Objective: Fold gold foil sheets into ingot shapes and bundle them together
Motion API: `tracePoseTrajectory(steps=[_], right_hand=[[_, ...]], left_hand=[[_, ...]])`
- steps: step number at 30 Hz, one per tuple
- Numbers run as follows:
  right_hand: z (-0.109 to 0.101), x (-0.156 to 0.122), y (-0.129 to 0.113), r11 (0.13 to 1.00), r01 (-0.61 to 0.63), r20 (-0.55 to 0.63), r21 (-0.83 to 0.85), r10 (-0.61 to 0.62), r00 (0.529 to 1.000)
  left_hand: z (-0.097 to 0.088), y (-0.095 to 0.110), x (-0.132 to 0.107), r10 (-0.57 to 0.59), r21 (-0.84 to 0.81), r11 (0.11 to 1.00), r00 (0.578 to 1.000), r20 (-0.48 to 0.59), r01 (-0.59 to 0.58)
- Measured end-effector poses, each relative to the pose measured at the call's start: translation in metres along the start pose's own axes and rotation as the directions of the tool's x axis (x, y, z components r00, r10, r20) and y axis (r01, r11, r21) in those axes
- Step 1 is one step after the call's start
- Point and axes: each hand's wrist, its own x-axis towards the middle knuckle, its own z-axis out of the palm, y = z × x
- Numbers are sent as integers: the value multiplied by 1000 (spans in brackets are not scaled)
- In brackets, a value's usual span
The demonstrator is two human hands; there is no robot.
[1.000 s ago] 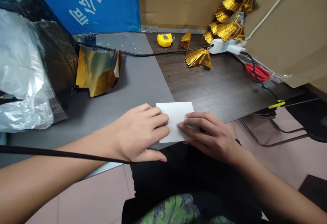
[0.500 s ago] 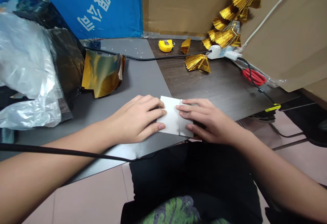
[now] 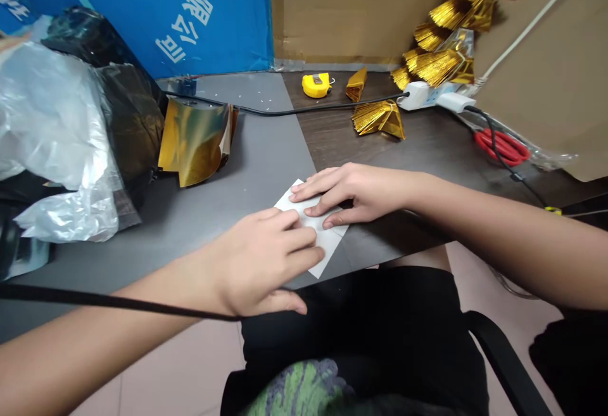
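Note:
A small white sheet of paper [image 3: 310, 221] with faint crease lines lies turned on its corner at the front of the table. My left hand [image 3: 273, 254] rests over its near left side, fingers outstretched and thumb apart past the table edge. On the upper right part of the sheet my right hand [image 3: 349, 194] presses with spread fingertips. Both hands partly cover the paper. Neither hand grips anything.
Gold foil sheets [image 3: 194, 140] lie left of centre, beside plastic bags [image 3: 66, 137]. A yellow tape measure [image 3: 316, 85], pleated gold foil fans [image 3: 379, 118], a power strip [image 3: 420, 95] and red cable [image 3: 502, 147] are behind. A black cord [image 3: 285, 112] crosses the table.
The paper has rotated from square-on to a corner-on position. My right hand has moved left and up across it, while my left hand has shifted nearer the table's front edge.

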Motion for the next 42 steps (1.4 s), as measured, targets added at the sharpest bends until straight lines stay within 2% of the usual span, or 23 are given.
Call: tracePoseTrajectory(steps=[2,6,9,12,16,20,23,27,30,35,39,42], right_hand=[[-3,4,4,997,77,30,-11,-77,997],[-2,11,8,979,204,82,-7,-203,976],[2,14,14,964,263,90,37,-265,960],[7,14,22,952,296,57,84,-301,952],[12,11,27,940,325,7,101,-328,945],[15,9,24,950,297,-50,98,-294,955],[15,8,23,952,292,-86,94,-284,955],[14,7,23,950,298,-72,93,-292,954],[13,6,24,954,290,-50,76,-287,957],[11,7,25,962,271,-36,21,-270,962],[11,8,26,970,243,-16,16,-243,970],[12,9,26,977,209,-37,38,-208,977]], left_hand=[[1,15,0,-58,92,994,998,-10,58],[10,41,-5,-134,190,965,963,-233,180],[14,50,-7,-152,181,964,960,-234,196],[13,49,-3,-217,111,961,943,-252,251],[6,37,8,-333,-19,940,907,-259,340],[4,26,22,-339,29,930,889,-308,365],[10,30,29,-369,148,880,847,-383,451],[19,47,31,-441,286,731,748,-496,620],[23,57,31,-470,306,694,732,-493,651],[24,64,34,-513,172,745,718,-470,645],[27,70,34,-535,89,782,738,-412,617],[30,76,31,-552,97,779,751,-362,619]])
